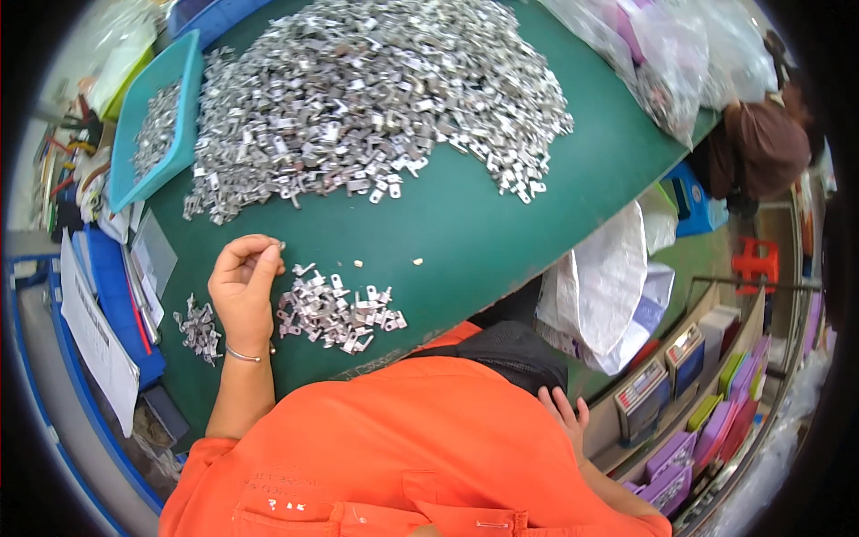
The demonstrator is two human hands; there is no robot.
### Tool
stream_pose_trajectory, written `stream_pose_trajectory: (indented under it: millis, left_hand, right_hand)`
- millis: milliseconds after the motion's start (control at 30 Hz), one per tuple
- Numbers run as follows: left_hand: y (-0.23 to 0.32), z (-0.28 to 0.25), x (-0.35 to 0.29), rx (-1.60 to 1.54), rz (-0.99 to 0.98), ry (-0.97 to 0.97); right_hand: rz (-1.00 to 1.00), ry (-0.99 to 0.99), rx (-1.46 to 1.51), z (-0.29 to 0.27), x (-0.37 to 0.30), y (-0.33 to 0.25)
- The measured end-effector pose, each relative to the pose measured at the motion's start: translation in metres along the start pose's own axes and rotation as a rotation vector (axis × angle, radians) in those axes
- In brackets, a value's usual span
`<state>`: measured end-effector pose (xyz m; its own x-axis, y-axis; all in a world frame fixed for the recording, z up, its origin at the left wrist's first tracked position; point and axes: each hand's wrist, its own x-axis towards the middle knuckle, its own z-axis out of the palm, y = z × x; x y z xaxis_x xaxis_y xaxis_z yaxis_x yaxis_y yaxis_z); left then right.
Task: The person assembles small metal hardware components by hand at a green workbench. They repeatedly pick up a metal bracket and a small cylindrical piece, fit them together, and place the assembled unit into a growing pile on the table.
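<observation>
My left hand (243, 285) is raised over the green table (376, 233), thumb and fingertips pinched on a small metal part (283, 245) that barely shows. Just right of that hand lies a small pile of silvery metal parts (335, 309), flat tabs with holes. To its left is a smaller, darker cluster of parts (199, 328). A great heap of similar pieces (367, 98) covers the far side of the table. Off the table at the lower right, my right hand (565, 413) has its fingers apart beside a black mesh cloth (510, 353), holding nothing.
At the far left a turquoise tray (188, 116) holds more parts. Papers (100, 331) and a blue folder (148, 362) flank the left edge. A white sack (599, 277) hangs by the right edge; plastic bags (671, 63) lie at the far right corner, near another person (765, 148).
</observation>
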<state>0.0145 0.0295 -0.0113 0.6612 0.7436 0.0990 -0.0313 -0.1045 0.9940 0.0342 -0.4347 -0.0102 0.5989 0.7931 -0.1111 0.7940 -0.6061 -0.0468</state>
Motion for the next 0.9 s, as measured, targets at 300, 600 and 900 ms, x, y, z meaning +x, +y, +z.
stream_pose_trajectory:
  millis: [300,600,900]
  left_hand:
    - [0.007,0.004,-0.009,-0.328,-0.044,-0.023]
    - [0.016,0.011,-0.015,-0.268,0.036,-0.056]
    - [0.029,0.007,-0.012,0.135,0.383,0.055]
  right_hand:
    - [-0.195,0.081,0.320,-0.043,0.049,0.036]
    - [-0.587,0.380,0.703,-0.088,0.290,-0.034]
    - [-0.918,0.335,1.043,-0.077,0.378,-0.111]
